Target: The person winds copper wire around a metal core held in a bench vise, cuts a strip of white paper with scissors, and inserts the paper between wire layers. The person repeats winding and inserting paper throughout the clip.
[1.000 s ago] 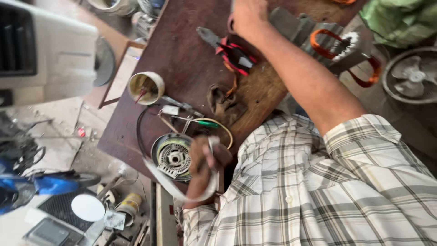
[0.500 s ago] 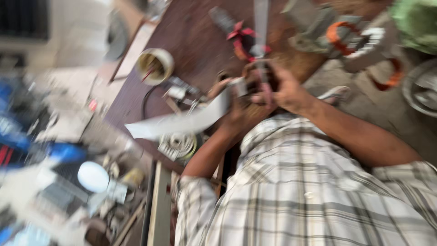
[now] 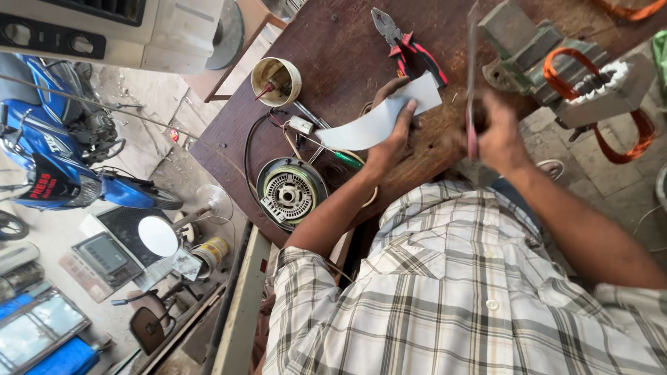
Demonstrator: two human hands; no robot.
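Nearest: round grey motor housing [image 3: 291, 192] with white core, on the near-left of the brown worktop [image 3: 333, 62]. Left hand [image 3: 391, 135] is closed on a white paper strip [image 3: 381, 119], held just above the worktop, just right of the housing. Right hand [image 3: 497, 132], further right, grips scissors [image 3: 472, 83]; blurred, blade pointing far. Beyond: red-handled pliers [image 3: 406, 45], an open tin [image 3: 276, 80] far left, copper-wound stator [image 3: 590, 87] far right.

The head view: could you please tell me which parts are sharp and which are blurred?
Head view: the left hand and its white paper strip are sharp; the right hand and the thin scissors-like tool it grips are motion-blurred; the daylight is soft and even.
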